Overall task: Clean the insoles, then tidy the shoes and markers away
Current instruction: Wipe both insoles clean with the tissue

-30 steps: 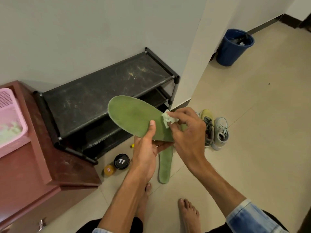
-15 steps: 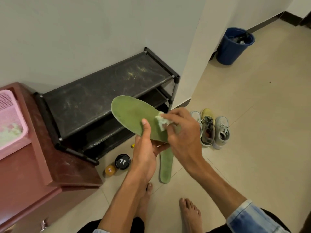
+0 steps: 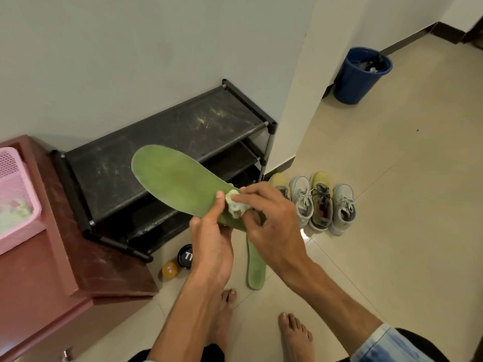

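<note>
The left hand [image 3: 211, 246] grips the green insole [image 3: 177, 184] near its heel, up over the shoe rack [image 3: 156, 142]; the right hand [image 3: 271, 231] pinches a wad [image 3: 236, 207] against it. Better to brace it firmly; rub in short strokes toward the toe.

I see the shoe rack [image 3: 162, 142] against the wall [image 3: 130, 61], a cabinet [image 3: 65, 270] at its left carrying a basket [image 3: 31, 194]. On the floor [image 3: 392, 231], a tin [image 3: 185, 257] and jar [image 3: 170, 269] lie before the rack, an insole [image 3: 257, 270] right of them, shoes [image 3: 320, 205] beyond it, a bin [image 3: 352, 84] far behind.
</note>
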